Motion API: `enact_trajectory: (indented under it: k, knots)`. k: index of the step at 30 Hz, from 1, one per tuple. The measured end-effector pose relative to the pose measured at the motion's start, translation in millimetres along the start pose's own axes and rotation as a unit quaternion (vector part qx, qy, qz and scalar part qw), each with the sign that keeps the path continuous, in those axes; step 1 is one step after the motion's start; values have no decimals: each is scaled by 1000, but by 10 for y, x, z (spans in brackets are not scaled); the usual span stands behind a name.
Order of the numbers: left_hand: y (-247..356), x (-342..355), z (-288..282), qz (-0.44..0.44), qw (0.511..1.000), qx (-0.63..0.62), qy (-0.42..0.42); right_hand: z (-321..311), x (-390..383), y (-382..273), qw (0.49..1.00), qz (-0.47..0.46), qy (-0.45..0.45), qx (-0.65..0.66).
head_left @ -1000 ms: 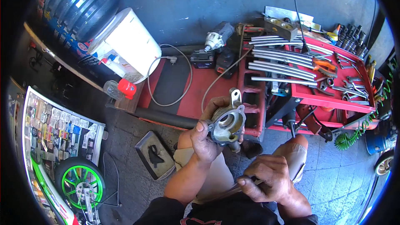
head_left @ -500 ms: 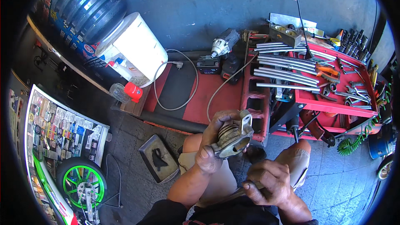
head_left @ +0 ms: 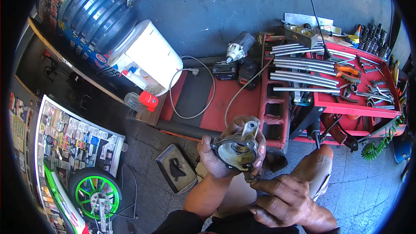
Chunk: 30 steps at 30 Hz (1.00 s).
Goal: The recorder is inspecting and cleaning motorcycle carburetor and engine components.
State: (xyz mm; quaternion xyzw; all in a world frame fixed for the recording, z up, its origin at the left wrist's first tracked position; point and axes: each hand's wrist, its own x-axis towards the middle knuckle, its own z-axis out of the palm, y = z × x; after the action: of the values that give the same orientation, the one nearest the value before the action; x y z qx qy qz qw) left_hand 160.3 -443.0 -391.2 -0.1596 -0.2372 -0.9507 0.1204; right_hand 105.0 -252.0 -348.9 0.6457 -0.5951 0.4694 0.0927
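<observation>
At three o'clock, a red metal tool trolley [head_left: 359,108] carries long, slim silver rods [head_left: 305,89]. Toward half past eight, a pale-framed board [head_left: 116,154] stands crowded with small printed labels in white, yellow, red and blue; their print is too small to read. At ten o'clock sits a ribbed, translucent blue plastic water bottle [head_left: 97,15]; on its seven o'clock side a dark blue printed panel [head_left: 82,48] bears pale lettering and a round red-and-white emblem, slanted and indistinct. At eight o'clock, a curved green-and-white plastic fairing [head_left: 65,203] carries blue and red lettering, hard to make out.

At five o'clock, the bare, grimy right hand [head_left: 284,199] stretches its index finger to the lower end of a grey, hollow metal casting [head_left: 236,152]; whether it touches, I cannot tell. Its thumb stands apart below, the other fingers bend inward, and whether they close on anything is hidden. At six o'clock, the bare left hand [head_left: 213,161] clasps that casting firmly, thumb laid on its nine o'clock rim, fingertips [head_left: 261,151] curled around its three o'clock side. A flat, holed metal lug [head_left: 250,131] rises from the casting's one o'clock edge.
</observation>
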Motion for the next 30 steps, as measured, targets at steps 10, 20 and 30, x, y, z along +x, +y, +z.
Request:
enact_trajectory:
  k: [10, 20, 30]
  knots:
    - [-35, -81, -29, 25, 995, 87, 37, -29, 133, -164, 993, 32, -73, -90]
    - [-118, -82, 87, 35, 948, 276, 157, 1, 292, -297, 967, 189, -156, -76]
    - [-202, -76, 63, 68, 935, 307, 164, 293, 36, -153, 729, 247, 83, 633]
